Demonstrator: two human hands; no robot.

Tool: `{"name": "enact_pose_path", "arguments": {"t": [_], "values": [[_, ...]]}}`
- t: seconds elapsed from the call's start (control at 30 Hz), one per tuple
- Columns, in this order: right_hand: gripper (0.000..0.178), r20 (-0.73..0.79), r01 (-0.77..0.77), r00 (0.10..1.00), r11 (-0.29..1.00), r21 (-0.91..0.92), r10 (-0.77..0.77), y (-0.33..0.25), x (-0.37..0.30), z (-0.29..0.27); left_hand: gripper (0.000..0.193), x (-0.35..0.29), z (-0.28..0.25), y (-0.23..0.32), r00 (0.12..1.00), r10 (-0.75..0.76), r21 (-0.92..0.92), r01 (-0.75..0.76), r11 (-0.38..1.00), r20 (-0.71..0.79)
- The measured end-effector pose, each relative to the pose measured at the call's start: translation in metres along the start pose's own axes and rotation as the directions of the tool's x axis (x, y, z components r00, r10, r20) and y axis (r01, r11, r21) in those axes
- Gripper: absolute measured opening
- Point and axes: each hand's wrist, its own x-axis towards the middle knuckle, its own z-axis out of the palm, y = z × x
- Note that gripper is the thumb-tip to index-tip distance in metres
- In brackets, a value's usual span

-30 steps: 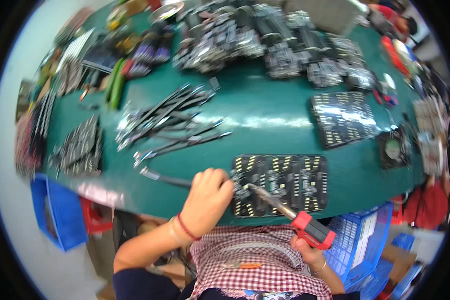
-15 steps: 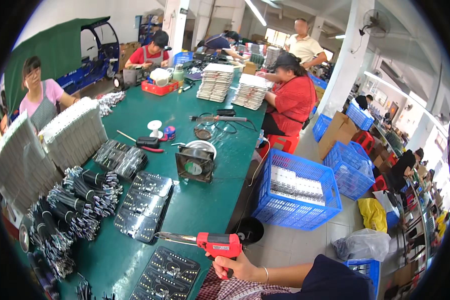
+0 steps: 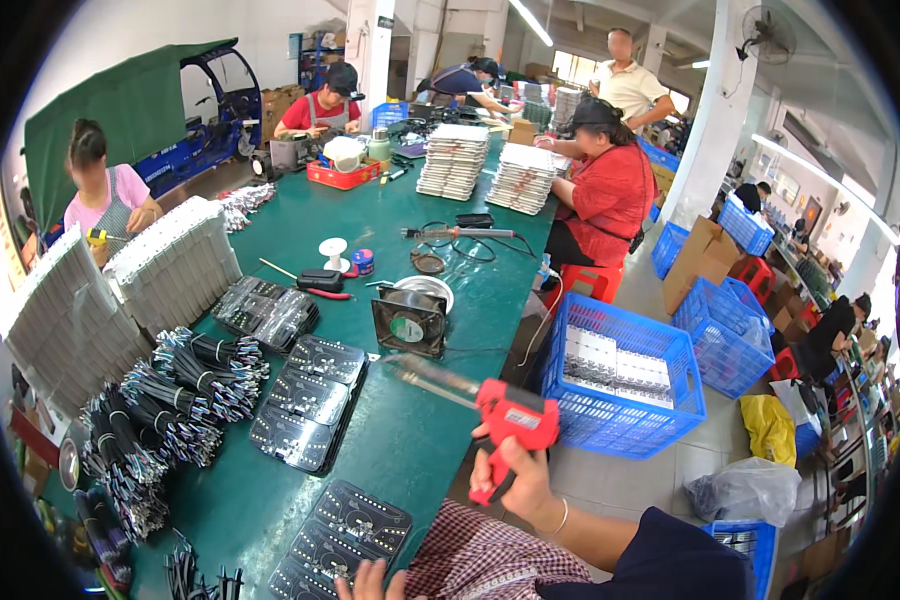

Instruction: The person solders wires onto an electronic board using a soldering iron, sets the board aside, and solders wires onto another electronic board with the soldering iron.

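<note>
My right hand [image 3: 526,485] is wrapped round the handle of a red soldering gun [image 3: 520,412], raised over the table's right edge. Its long metal tip points left toward a small black fan and is smeared by motion. At the lower edge, my left hand [image 3: 372,582] shows only its fingers, spread apart beside a panel of black circuit boards [image 3: 342,540]. Nothing shows in those fingers. Farther up the table lies a stack of similar black boards [image 3: 308,405], with small pale components on top.
Bundles of black wires [image 3: 170,400] and tall white stacks [image 3: 175,255] line the left side. The fan [image 3: 410,322] stands mid-table near a white solder spool [image 3: 333,252]. A blue crate [image 3: 625,400] sits right of the table. Co-workers sit around the far end.
My right hand has lifted the soldering gun up and to the right, away from the boards. My left fingers have come into view at the lower edge. The whole view has shifted slightly.
</note>
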Motion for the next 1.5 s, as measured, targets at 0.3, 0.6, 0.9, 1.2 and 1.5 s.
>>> {"name": "enact_pose_path", "arguments": {"t": [0.3, 0.6, 0.9, 1.2, 1.5], "values": [[0.055, -0.099, 0.301, 0.950, 0.953, 0.043, -0.296, -0.043, 0.024, -0.024, 0.028, -0.008, 0.021, -0.002, 0.995, 0.086, -0.160, -0.077, 0.984, 0.054], [0.052, -0.055, 0.157, 0.987, 0.843, 0.515, -0.150, -0.052, 0.034, -0.049, 0.020, -0.032, 0.055, -0.017, 0.999, 0.043, -0.141, -0.041, 0.989, 0.010], [0.041, 0.056, 0.062, 0.987, 0.670, 0.740, -0.153, -0.046, 0.017, -0.073, 0.012, -0.046, 0.107, -0.020, 0.990, 0.119, 0.284, -0.092, 0.954, -0.080], [0.040, 0.034, 0.098, 0.985, 0.702, 0.705, -0.171, -0.061, -0.010, -0.081, 0.017, -0.089, 0.129, -0.023, 0.996, -0.051, -0.295, 0.071, 0.953, 0.075], [0.034, 0.135, -0.147, 0.989, 0.614, 0.775, 0.066, -0.032, -0.021, -0.064, 0.018, -0.071, 0.173, 0.017, 1.000, -0.026, -0.386, 0.020, 0.922, -0.010]]}}
